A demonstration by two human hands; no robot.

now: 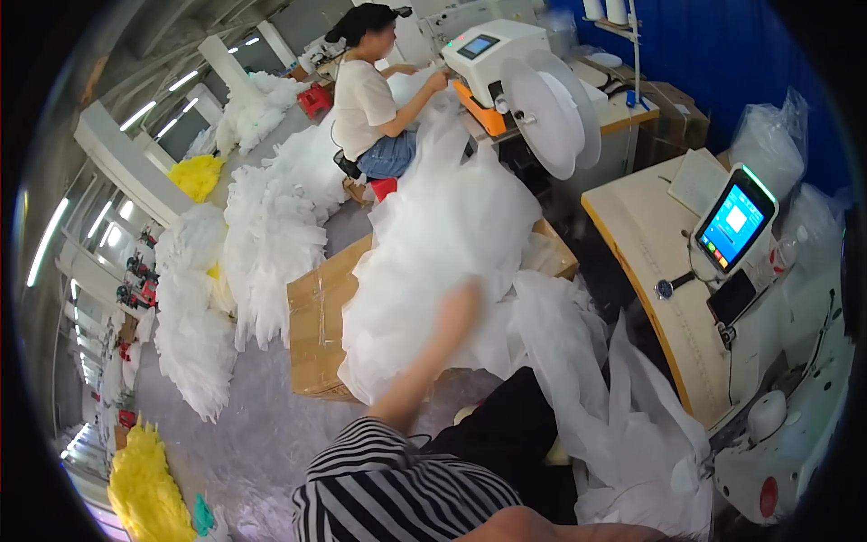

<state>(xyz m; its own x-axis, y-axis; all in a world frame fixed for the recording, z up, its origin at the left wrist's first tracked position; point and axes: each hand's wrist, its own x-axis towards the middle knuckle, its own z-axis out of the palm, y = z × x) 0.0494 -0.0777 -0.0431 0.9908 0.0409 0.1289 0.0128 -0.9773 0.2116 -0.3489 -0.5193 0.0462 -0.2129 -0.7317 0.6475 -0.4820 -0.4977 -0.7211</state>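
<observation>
My left hand (462, 305) reaches out over a big heap of thin white mesh-like fabric (447, 212). The hand is smeared by motion, so its fingers and anything in them cannot be made out. Beneath the heap is an open brown cardboard box (318, 316), its rim mostly covered by the cloth. A long sheet of white fabric (623, 425) hangs from the worktable side past my dark-trousered leg (506, 429). My right hand does not show; only bare skin appears at the lower edge.
Ahead, a seated person (366, 108) works at a white-and-orange machine (497, 54) with a large reel (551, 113). At right, a worktable (641, 235) bears a lit touch screen (736, 217), a wristwatch (673, 285) and a phone (733, 296). White piles (194, 307) and yellow piles (149, 488) lie left.
</observation>
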